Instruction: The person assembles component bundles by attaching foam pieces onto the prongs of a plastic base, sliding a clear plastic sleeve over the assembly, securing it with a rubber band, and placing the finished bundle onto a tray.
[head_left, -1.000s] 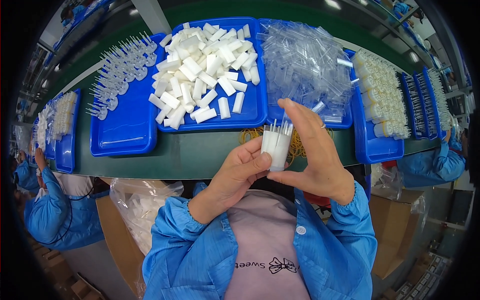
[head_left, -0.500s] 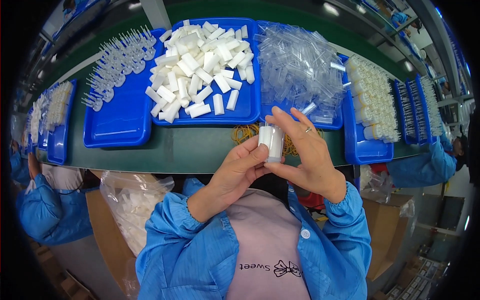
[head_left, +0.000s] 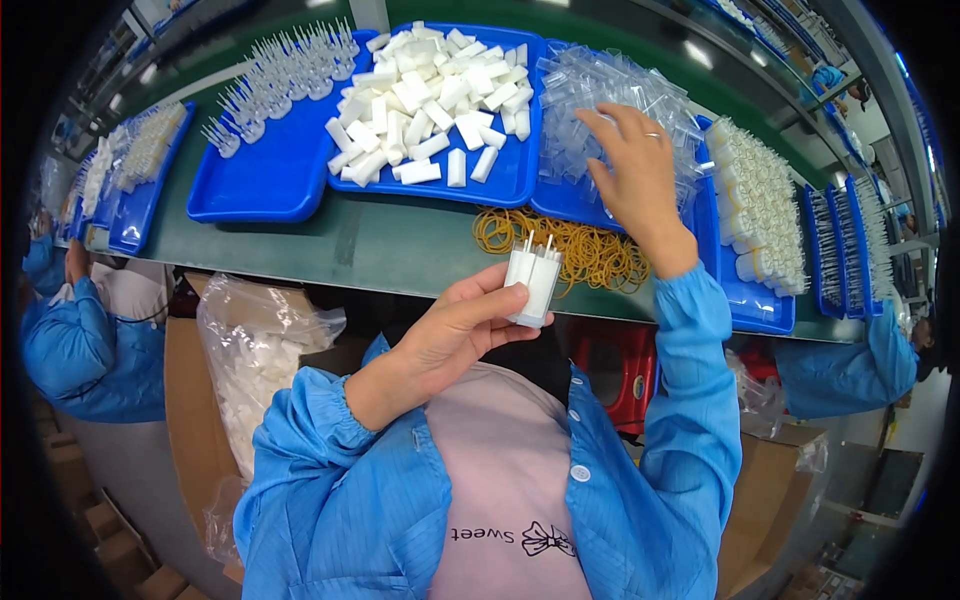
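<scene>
My left hand (head_left: 450, 325) grips a cluster of white blocks (head_left: 540, 282) in front of my chest, thumb across its face. Several thin pale prongs stick up from the cluster's top, and clear plastic seems to edge it. Raised to the right, my right hand (head_left: 640, 190) has its fingers apart and slightly curled, with nothing visible in it. Its fingertips are over a heap of clear plastic pieces (head_left: 580, 85); whether they touch any, I cannot tell. These pieces lie in a blue tray (head_left: 570, 203).
Loose white blocks (head_left: 430, 105) fill the middle tray (head_left: 505, 190). Pronged clear parts (head_left: 290, 75) stand in the left tray (head_left: 250, 195); finished-looking banded clusters (head_left: 750, 205) fill one at right. Yellow rubber bands (head_left: 590, 255) lie near the table edge. Co-workers sit on both sides.
My right hand has left the white block cluster and moved up and right to the clear plastic pieces. My left hand keeps the cluster, whose prongs now show. The whole view has shifted.
</scene>
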